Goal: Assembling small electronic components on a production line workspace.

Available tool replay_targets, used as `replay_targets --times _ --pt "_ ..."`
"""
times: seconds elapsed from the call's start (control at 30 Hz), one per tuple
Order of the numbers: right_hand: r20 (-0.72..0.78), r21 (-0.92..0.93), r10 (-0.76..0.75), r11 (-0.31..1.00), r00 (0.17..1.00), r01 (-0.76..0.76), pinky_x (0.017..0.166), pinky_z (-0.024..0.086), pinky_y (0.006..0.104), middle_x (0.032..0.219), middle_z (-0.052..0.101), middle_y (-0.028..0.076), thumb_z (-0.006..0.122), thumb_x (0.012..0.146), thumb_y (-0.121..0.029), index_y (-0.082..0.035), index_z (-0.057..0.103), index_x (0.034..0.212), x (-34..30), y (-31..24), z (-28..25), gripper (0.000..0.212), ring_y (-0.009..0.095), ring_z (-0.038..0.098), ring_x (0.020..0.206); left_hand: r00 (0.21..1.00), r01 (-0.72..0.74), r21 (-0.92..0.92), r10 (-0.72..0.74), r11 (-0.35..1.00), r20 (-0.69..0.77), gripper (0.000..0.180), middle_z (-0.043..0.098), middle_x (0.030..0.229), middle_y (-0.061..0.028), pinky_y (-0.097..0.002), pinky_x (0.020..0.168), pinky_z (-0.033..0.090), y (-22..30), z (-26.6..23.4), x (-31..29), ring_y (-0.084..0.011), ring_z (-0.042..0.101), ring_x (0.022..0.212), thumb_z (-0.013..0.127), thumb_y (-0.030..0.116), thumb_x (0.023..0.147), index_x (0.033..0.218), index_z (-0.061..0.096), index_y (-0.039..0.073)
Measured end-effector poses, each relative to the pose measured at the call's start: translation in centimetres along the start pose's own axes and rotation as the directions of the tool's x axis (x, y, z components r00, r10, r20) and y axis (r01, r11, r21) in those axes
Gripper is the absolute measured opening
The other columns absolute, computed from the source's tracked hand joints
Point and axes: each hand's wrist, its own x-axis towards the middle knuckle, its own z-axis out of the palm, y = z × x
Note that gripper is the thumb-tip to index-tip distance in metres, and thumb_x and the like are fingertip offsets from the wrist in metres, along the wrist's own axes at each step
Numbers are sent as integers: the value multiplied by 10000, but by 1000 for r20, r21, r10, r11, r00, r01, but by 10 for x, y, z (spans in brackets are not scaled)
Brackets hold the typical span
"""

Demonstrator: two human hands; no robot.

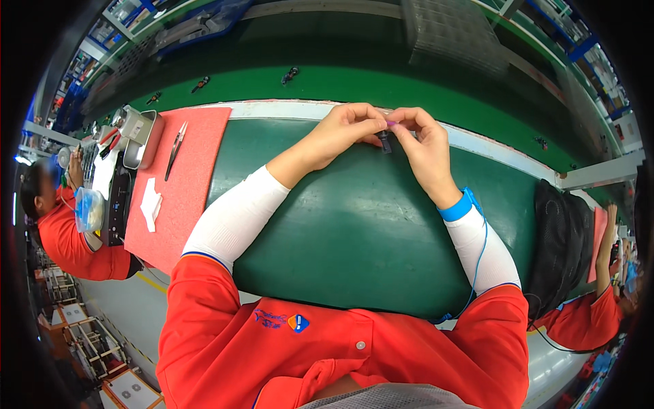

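Both my hands meet over the far edge of the green work mat (327,211), fingertips close together. Between them is a small dark part (385,144) that hangs downward, with a purple bit (391,124) at its top. My left hand (351,133) pinches it from the left, thumb against the bent fingers. My right hand (424,140) closes on it from the other side with thumb and forefinger. A blue wrist strap (460,205) with a thin cord circles my right wrist. The part is too small to make out its kind.
Beyond the mat runs a green conveyor belt (354,83) carrying small dark parts (289,75). At left, a pink mat (197,146) holds tweezers (176,150), white paper (150,203) and a metal tray (146,140). A black bag (562,238) lies right. Co-workers (75,232) sit at both sides.
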Motion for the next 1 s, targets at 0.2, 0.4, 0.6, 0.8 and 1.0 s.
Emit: replay_targets --times 0.2,0.4,0.6,0.8,1.0 --pt "5 262 41 964 999 -41 691 460 227 942 593 51 573 911 -95 -8 585 944 -1 -2 -2 94 87 542 741 992 -130 61 130 990 5 55 572 1117 -65 -281 771 509 -3 1 0 -124 561 974 607 65 877 903 614 18" --pt "167 331 389 843 906 -423 558 410 224 827 557 39 528 953 -204 -24 544 988 -1 -12 -7 184 70 451 591 654 -534 833 695 145 299 69 580 1106 -114 -307 762 510 2 6 -3 -225 577 967 644 10 783 839 614 38" --pt "99 236 257 932 961 -274 508 407 220 821 581 62 569 922 -142 -5 549 938 -2 -2 -1 140 83 477 568 625 -537 841 699 61 349 90 581 1091 -132 -311 760 509 0 10 -2 -267 577 961 653 1 752 829 615 25" --pt "26 -356 -241 905 970 234 650 462 239 878 620 67 605 872 -42 3 585 965 -3 -6 -1 105 115 556 700 914 -320 588 405 743 -13 60 602 1093 -95 -281 812 495 -2 5 -2 -178 605 931 626 56 848 896 630 21" --pt "-6 -349 -169 924 986 157 671 465 235 881 620 62 596 870 -6 10 586 982 -3 -10 -1 113 96 562 739 984 -174 163 179 971 -17 173 617 1073 -83 -275 871 490 -5 3 0 -140 611 950 602 86 896 1040 594 -10"
